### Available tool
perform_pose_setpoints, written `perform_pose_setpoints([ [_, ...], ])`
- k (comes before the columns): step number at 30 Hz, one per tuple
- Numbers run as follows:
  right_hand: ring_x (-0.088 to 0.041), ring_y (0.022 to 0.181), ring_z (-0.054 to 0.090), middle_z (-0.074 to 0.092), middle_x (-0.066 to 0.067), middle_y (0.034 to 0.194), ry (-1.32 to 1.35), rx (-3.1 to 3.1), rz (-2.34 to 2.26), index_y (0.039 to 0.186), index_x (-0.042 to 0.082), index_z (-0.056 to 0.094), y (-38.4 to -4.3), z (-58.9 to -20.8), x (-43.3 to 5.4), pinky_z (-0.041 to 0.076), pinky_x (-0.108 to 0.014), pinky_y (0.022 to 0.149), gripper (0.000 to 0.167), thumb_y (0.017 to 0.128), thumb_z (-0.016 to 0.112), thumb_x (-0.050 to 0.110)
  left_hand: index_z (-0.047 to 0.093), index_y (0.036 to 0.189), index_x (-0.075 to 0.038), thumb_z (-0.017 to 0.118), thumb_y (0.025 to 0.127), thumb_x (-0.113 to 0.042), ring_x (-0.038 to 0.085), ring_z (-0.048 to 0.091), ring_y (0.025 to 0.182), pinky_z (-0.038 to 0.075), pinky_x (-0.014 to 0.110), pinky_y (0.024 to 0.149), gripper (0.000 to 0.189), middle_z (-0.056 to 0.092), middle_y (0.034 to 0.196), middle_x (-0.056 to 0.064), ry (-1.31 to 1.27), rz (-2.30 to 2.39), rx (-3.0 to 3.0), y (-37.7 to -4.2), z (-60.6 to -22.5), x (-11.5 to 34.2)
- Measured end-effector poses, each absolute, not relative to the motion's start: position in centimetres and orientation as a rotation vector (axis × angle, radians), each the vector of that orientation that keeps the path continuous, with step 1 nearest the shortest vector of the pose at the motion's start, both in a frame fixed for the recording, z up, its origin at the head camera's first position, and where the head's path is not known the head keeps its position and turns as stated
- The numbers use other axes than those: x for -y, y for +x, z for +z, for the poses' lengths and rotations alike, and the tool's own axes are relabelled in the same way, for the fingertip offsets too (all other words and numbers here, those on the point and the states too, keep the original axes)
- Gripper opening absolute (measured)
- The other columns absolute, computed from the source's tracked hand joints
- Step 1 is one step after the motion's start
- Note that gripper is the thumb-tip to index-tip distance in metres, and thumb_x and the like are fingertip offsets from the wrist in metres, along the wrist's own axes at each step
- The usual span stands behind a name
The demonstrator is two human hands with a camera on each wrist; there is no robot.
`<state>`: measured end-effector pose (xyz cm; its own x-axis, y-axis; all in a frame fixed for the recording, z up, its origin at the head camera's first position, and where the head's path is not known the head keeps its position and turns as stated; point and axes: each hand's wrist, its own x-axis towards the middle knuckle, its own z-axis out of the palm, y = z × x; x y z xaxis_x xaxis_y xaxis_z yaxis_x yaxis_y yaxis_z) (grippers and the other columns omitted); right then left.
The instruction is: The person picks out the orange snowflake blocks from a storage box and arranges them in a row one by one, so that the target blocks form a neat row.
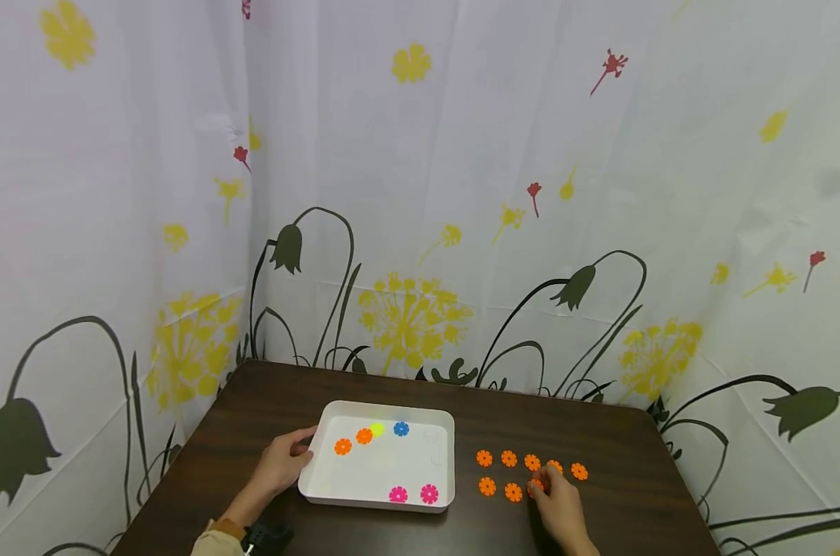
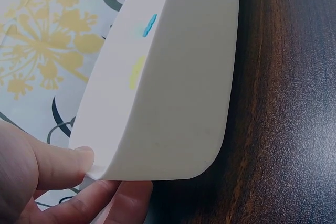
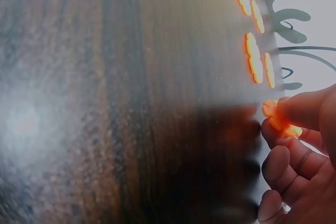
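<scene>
We look down on a dark wood-grained surface (image 1: pixel 621 440), its far edge meeting a white curtain (image 1: pixel 517 116) printed with yellow, red and green plants; the near edge lies out of view.

A shallow white tray (image 1: pixel 364 476) sits on the surface nearer the left edge than the right; the left hand (image 1: pixel 279 465) grips the tray's left side, thumb on the rim and fingers beneath, as the left wrist view shows us.

Inside the tray we see two orange discs (image 1: pixel 343 446) toward the far left corner, a yellow disc (image 1: pixel 378 429) touching or overlapping one of them, and a blue disc (image 1: pixel 401 428) near the far edge; two pink discs (image 1: pixel 429 493) lie along the near edge, toward the near right corner; two pale shapes by the right side are too faint for us to identify.

Right of the tray, toward the surface's right edge, orange notched pieces (image 1: pixel 509 459) form two rows; five make the far row, one partly covered by fingers, and two lie in the near row; beside those two, the right hand (image 1: pixel 561 506) pinches an orange piece (image 1: pixel 534 487) between thumb and fingertip.
</scene>
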<state>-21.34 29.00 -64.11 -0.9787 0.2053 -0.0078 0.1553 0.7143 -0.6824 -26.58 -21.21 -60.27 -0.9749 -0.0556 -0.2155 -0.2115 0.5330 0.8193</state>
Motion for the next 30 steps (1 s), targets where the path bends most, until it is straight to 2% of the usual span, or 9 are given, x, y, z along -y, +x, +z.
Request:
perform_pose_setpoints([
  [5,-0.015,0.073,0.054,0.065,0.001,0.083,-0.298,2.859,1.102,0.100,0.008,0.068,-21.57,-63.89,-29.08,0.042,-0.033,0.064,0.009,0.095,0.075,0.011,0.056,0.150,0.001,0.066,0.099,0.000,0.027,0.064,0.091,0.061,0.037,0.072,0.052,0.067,0.121,0.029,-0.218,1.413,-2.615,-26.71,-59.89,21.22],
  [12,-0.016,0.074,0.051,0.062,0.000,0.082,-0.268,2.877,1.048,0.093,0.010,0.069,-21.51,-63.64,-29.26,0.040,-0.032,0.064,0.009,0.093,0.078,0.011,0.056,0.150,0.001,0.066,0.099,-0.001,0.027,0.064,0.091,0.060,0.036,0.071,0.052,0.068,0.120,0.028,-0.215,1.401,-2.606,-26.74,-59.98,21.29],
  [25,-0.016,0.075,0.047,0.057,-0.003,0.085,-0.219,2.879,0.968,0.093,0.007,0.071,-21.28,-63.22,-29.37,0.038,-0.032,0.065,0.011,0.092,0.081,0.013,0.055,0.151,0.001,0.066,0.100,-0.002,0.028,0.064,0.093,0.062,0.040,0.077,0.052,0.067,0.122,0.027,-0.208,1.397,-2.634,-26.52,-60.03,21.18],
  [30,-0.015,0.076,0.048,0.058,-0.001,0.085,-0.206,2.895,0.951,0.092,0.009,0.070,-21.15,-63.69,-29.52,0.040,-0.031,0.066,0.010,0.092,0.080,0.011,0.055,0.151,0.000,0.066,0.099,-0.002,0.028,0.063,0.093,0.061,0.038,0.074,0.053,0.067,0.121,0.028,-0.217,1.397,-2.620,-26.45,-60.24,21.25],
])
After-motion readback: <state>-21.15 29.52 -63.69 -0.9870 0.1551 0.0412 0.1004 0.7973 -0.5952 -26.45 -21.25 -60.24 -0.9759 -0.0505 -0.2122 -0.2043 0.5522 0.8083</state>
